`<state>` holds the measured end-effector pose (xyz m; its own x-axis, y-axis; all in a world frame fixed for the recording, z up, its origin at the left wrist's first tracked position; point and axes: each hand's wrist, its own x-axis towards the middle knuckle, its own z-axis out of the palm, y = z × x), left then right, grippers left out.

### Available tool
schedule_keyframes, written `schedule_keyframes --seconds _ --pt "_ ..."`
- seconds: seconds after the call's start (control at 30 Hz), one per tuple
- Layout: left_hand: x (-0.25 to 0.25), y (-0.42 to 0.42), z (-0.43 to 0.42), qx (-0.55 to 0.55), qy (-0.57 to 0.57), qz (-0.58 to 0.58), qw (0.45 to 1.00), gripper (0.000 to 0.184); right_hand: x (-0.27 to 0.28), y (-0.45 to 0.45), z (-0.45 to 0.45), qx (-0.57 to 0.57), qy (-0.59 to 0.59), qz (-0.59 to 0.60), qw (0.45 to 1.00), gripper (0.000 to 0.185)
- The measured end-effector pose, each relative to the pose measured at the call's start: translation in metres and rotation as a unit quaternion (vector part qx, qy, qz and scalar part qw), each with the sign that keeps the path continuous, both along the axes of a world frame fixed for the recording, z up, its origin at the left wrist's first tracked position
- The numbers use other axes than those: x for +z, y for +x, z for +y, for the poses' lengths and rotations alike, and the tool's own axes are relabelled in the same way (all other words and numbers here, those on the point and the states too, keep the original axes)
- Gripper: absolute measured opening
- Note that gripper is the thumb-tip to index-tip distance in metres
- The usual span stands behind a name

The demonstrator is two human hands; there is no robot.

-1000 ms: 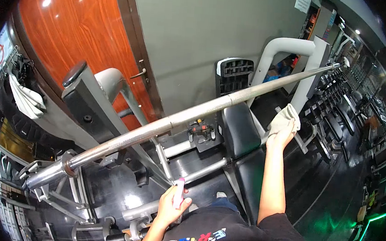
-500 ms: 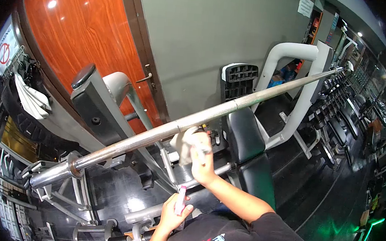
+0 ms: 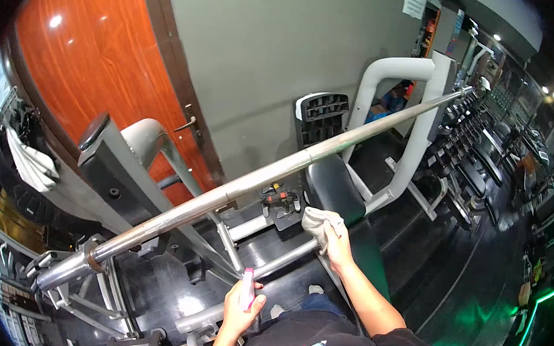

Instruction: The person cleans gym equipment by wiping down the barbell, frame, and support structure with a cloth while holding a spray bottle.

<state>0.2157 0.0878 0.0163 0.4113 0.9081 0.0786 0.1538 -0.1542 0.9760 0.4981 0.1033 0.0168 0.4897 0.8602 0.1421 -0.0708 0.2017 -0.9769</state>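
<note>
My right hand [image 3: 338, 244] is closed around a crumpled pale cloth [image 3: 315, 225], held below and apart from the long metal barbell [image 3: 260, 181]. My left hand [image 3: 240, 308], lower and nearer my body, is wrapped around a slim pink-and-white thing [image 3: 248, 286] that looks like the top of a spray bottle; the palm hides most of it. Slanting across in front of me, the barbell runs from lower left to upper right. Neither hand touches it.
A black padded bench [image 3: 334, 187] stands beyond the bar, between grey rack uprights [image 3: 416, 138]. A wooden door [image 3: 96, 68] is at the left. Dumbbells [image 3: 452, 138] line a rack at the right. Black flooring [image 3: 451, 271] lies below.
My right hand has moved away from the bar, down and to the right, with the cloth still in it. The left hand keeps its grip. The whole view has shifted slightly.
</note>
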Motion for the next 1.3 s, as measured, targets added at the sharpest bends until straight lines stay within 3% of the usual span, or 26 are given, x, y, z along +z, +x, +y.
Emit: schedule_keyframes --seconds 0.1,0.2,0.27,0.33,0.47,0.53,0.6,0.67,0.77,0.93,1.0,1.17,1.3 --pt "0.010 0.014 0.014 -0.026 0.033 -0.006 0.999 0.045 0.004 0.010 -0.007 -0.046 0.005 0.098 0.994 0.026" --pt "0.019 0.031 0.025 -0.046 0.069 -0.022 0.996 0.059 0.024 0.017 -0.026 0.033 -0.073 -0.266 0.961 0.029" --pt "0.022 0.039 0.030 -0.053 0.102 -0.013 0.993 0.069 0.034 0.014 -0.035 0.065 -0.109 -0.378 0.917 0.027" --pt "0.029 0.049 0.033 -0.062 0.106 -0.022 0.992 0.068 0.041 0.017 -0.038 0.165 -0.088 -0.346 0.920 0.027" --pt "0.036 0.066 0.023 -0.072 0.132 -0.032 0.988 0.061 0.054 0.009 -0.043 0.203 -0.088 -0.327 0.919 0.024" --pt "0.029 0.070 0.021 -0.109 0.116 -0.040 0.986 0.054 0.050 0.005 -0.040 0.176 -0.018 -0.366 0.914 0.020" --pt "0.028 0.074 0.020 -0.105 0.142 -0.035 0.984 0.049 0.054 0.002 -0.042 0.216 -0.017 -0.335 0.917 0.021" --pt "0.034 0.078 0.022 -0.118 0.097 -0.020 0.988 0.047 0.053 0.004 -0.041 0.250 -0.011 -0.336 0.908 0.025" --pt "0.031 0.082 0.019 -0.124 0.044 -0.059 0.990 0.046 0.047 0.011 -0.041 0.269 0.004 -0.247 0.931 0.023" --pt "0.048 0.101 0.014 -0.103 0.077 -0.040 0.991 0.046 0.050 0.039 -0.034 0.257 -0.025 -0.234 0.937 0.025" --pt "0.051 0.110 0.015 -0.090 0.087 -0.022 0.992 0.047 0.050 0.052 -0.030 0.245 -0.065 -0.140 0.957 0.026" --pt "0.068 0.135 0.015 -0.073 0.060 -0.061 0.994 0.053 0.043 0.077 -0.026 0.253 -0.013 -0.122 0.960 0.024" --pt "0.064 0.139 0.024 -0.107 0.095 -0.066 0.988 0.060 0.050 0.090 -0.034 0.373 -0.047 0.114 0.920 0.044"
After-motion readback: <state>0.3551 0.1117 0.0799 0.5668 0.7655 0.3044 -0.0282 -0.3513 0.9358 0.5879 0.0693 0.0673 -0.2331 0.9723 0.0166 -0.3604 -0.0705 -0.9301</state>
